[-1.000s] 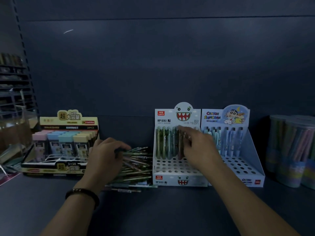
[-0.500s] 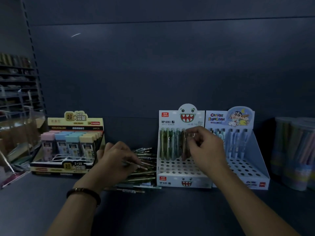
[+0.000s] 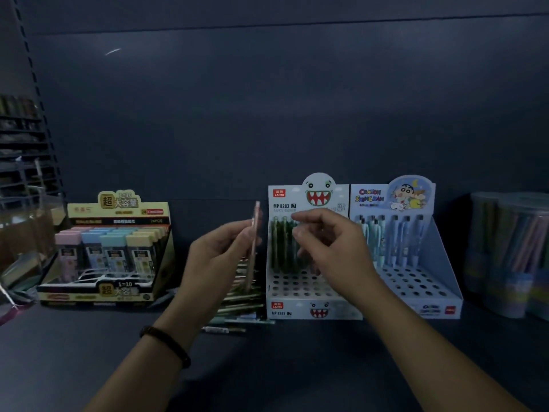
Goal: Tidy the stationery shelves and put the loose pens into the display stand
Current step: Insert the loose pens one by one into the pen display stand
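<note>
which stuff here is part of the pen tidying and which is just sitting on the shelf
Part of the job: pen held upright in the left hand; pile of loose pens left of the stand; monster-face display stand, right hand in front of it.

Just lying about: Crayon Shin-chan stand; box of pastel-capped cases; clear tubs at far right.

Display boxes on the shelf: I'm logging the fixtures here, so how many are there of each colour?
yellow box: 1
white stand: 1
blue stand: 1
Total: 3
</note>
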